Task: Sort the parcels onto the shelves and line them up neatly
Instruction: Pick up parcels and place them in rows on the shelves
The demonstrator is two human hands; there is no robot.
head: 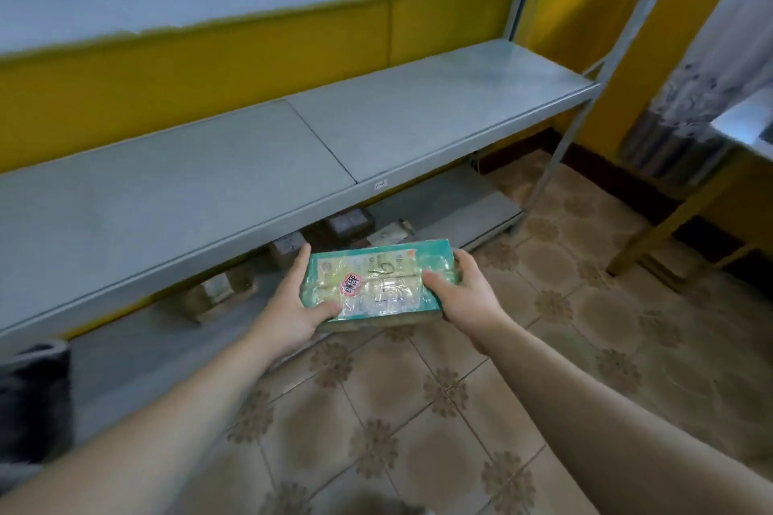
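The green parcel [376,284], a flat taped box with a printed label and a red sticker facing up, is held in the air in front of the shelving. It sits just below the front lip of the wide grey shelf [251,180]. The left hand [288,305] grips its left end, with the thumb laid over the near-left corner and the fingers reaching along the far side. The right hand [464,288] grips the right end, with the thumb on the label and the fingers wrapped round the edge and underneath.

Behind the box, on the bottom shelf [460,213], several brown parcels [349,222] sit in a loose row, some of them skewed. Patterned floor tiles [543,347] spread out near and to the right, a wooden table leg [669,222] stands farther right, and a dark bundle [33,401] lies at the near left.

The step in hand looks like choosing a shelf and setting the box down. To do it well, hold the box level with both hands and check the label for the right shelf. Lower it with its long edge parallel to the shelf's front lip. Slide it flush against its neighbour, and let go only once the shelf bears its weight.
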